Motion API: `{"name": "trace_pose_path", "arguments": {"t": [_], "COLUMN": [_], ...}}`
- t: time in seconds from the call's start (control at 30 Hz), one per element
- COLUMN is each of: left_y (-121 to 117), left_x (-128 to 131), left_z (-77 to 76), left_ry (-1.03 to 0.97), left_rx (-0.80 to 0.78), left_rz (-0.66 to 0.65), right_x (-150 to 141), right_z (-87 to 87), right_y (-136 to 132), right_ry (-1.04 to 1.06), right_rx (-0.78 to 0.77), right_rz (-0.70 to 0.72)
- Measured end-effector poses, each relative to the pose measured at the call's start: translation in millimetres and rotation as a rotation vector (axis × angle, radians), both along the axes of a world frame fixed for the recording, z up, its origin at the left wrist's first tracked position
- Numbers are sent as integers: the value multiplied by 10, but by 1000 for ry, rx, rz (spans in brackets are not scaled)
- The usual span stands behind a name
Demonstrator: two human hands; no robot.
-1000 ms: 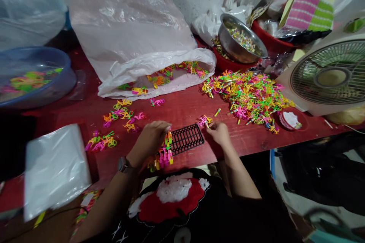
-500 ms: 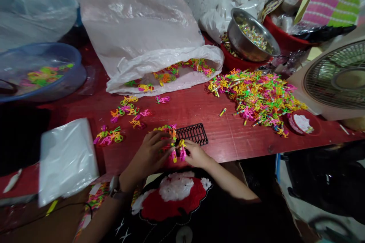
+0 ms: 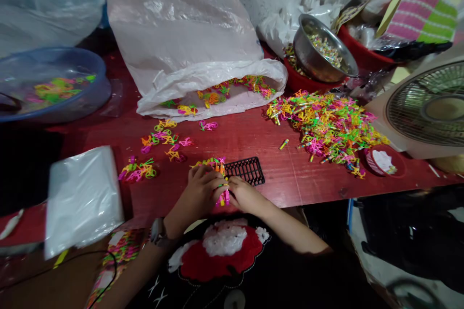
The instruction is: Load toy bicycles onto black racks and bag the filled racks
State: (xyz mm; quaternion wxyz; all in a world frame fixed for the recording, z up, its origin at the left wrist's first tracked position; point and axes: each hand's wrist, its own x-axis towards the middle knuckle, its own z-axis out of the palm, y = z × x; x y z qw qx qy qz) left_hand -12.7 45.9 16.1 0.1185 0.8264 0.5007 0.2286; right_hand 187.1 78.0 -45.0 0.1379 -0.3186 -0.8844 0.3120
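Observation:
My left hand (image 3: 204, 190), with a watch on the wrist, curls over a row of small colourful plastic toy bicycles (image 3: 213, 163) by the table's front edge. Close against it, my right hand (image 3: 246, 195) has its fingertips on pink and yellow toy bicycles (image 3: 224, 197). The fingers of both hands meet there and partly hide the pieces. A black slotted plastic rack (image 3: 250, 171) lies flat just beyond my right hand; its left end is covered by the bicycles and hands.
Loose toy bicycles (image 3: 166, 137) lie at left, before an open white plastic bag (image 3: 195, 70). A large mixed pile (image 3: 326, 128) sits at right, near a fan (image 3: 431, 101) and small red bowl (image 3: 398, 166). Clear bags (image 3: 85, 198) and a blue basin (image 3: 87, 99) are at left.
My right hand has moved slightly left and closed up against my left hand. The yellow and pink toy bicycle at its fingertips now sits against the others.

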Motion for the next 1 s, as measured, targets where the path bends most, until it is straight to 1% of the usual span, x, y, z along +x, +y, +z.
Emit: {"name": "trace_pose_path", "arguments": {"t": [0.1,0.2,0.27,0.37,0.47,0.57,0.63,0.7,0.73,0.77,0.8,0.83,0.87,0.9,0.93,0.97,1.0], "left_y": [17,15,9,3,5,8,-1,-20,-31,-38,-37,-22,12,67,146,247,366], "left_x": [10,3,-3,-5,-2,7,17,21,14,-3,-34,-81,-147,-231,-330,-440,-556], "left_z": [-11,-25,-40,-57,-57,-54,-52,-43,-33,-19,-3,14,28,35,32,15,-15], "left_ry": [-35,-64,-83,-86,-48,-23,-15,-16,-31,-56,-87,-120,-147,-154,-146,-122,-73], "left_rx": [16,-24,-44,-37,-33,-36,-36,-37,-38,-35,-33,-27,-15,-8,4,15,2], "left_rz": [20,2,-12,-31,-38,-45,-52,-60,-68,-76,-76,-63,-27,33,111,201,285], "right_x": [24,56,54,10,-56,-88,-35,126,252,402,568,740,905,1052,1173,1264,1324], "right_z": [-33,-76,-120,-192,-229,-206,-150,-63,-14,33,73,100,111,105,83,50,8], "right_y": [-20,-55,-80,-119,-158,-147,-61,113,232,369,516,665,808,935,1038,1115,1164], "right_ry": [87,233,281,245,173,135,160,216,240,250,239,187,103,4,-89,-165,-219], "right_rx": [-52,-131,-145,-87,-22,-37,-109,-157,-144,-97,-14,89,184,238,251,248,237], "right_rz": [-38,-58,-99,-177,-196,-196,-138,-88,-116,-201,-379,-594,-805,-959,-1044,-1071,-1069]}}
